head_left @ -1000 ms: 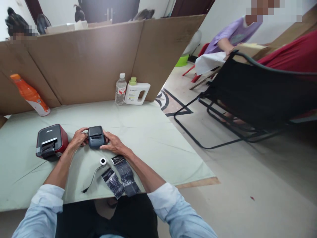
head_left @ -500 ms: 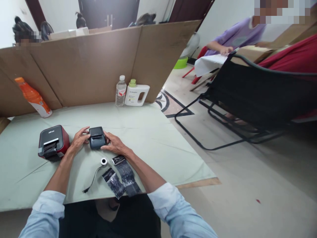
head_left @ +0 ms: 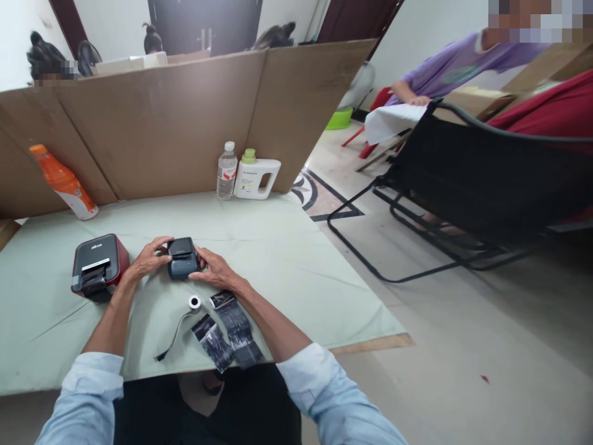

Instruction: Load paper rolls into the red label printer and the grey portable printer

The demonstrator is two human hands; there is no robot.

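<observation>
A small dark grey printer [head_left: 182, 256] sits on the pale green table [head_left: 278, 259]. My left hand [head_left: 147, 259] grips its left side and my right hand [head_left: 212, 269] grips its right side. Just in front of it lie a small white paper roll [head_left: 194, 302] with a trailing strip and two dark printed paper strips [head_left: 227, 334]. A larger red and black printer [head_left: 98, 265] stands to the left of my left hand.
A cardboard screen [head_left: 162, 123] walls the table's back. An orange bottle [head_left: 65, 183] leans at far left; a water bottle [head_left: 226, 171] and white jug [head_left: 256, 177] stand at the back. A black folding chair [head_left: 463, 179] stands right, with a seated person [head_left: 445, 68] behind.
My hands stay on the small printer; the fingers of my left hand have shifted slightly over its top edge. The person in purple has moved an arm along the far table.
</observation>
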